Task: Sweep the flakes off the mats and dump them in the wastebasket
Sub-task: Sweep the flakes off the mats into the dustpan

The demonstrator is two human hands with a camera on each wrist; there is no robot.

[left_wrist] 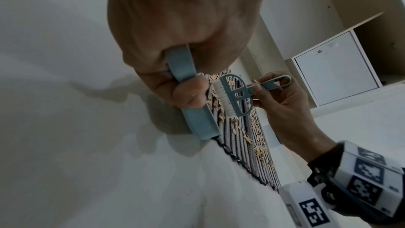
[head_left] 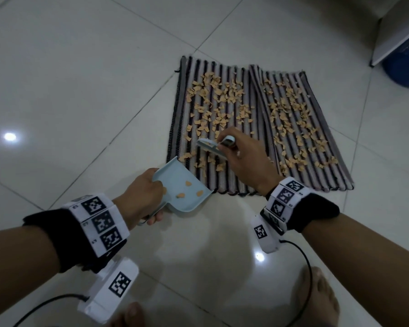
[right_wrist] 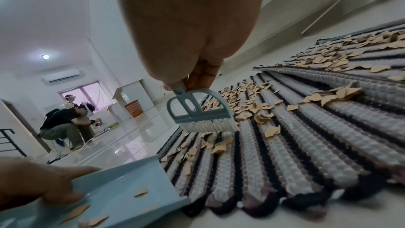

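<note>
Two striped mats lie side by side on the tiled floor, the left mat (head_left: pixel 213 128) and the right mat (head_left: pixel 300 128), both strewn with tan flakes (head_left: pixel 222 100). My left hand (head_left: pixel 139 197) grips the handle of a light-blue dustpan (head_left: pixel 182 187), its lip at the left mat's near-left edge; a few flakes lie in the pan. My right hand (head_left: pixel 243 156) pinches the handle of a small blue brush (head_left: pixel 210 147), whose white bristles (right_wrist: pixel 208 125) hang just above the left mat's near part. The blue wastebasket (head_left: pixel 404 64) stands at the far right.
White furniture (head_left: pixel 397 27) stands beside the wastebasket. A white cabinet (left_wrist: pixel 335 68) is beyond the mats. My bare feet (head_left: pixel 316 298) and the wrist cables lie on the tiles near me. Another person (right_wrist: pixel 63 124) crouches far off across the room, near an orange basket (right_wrist: pixel 133 108).
</note>
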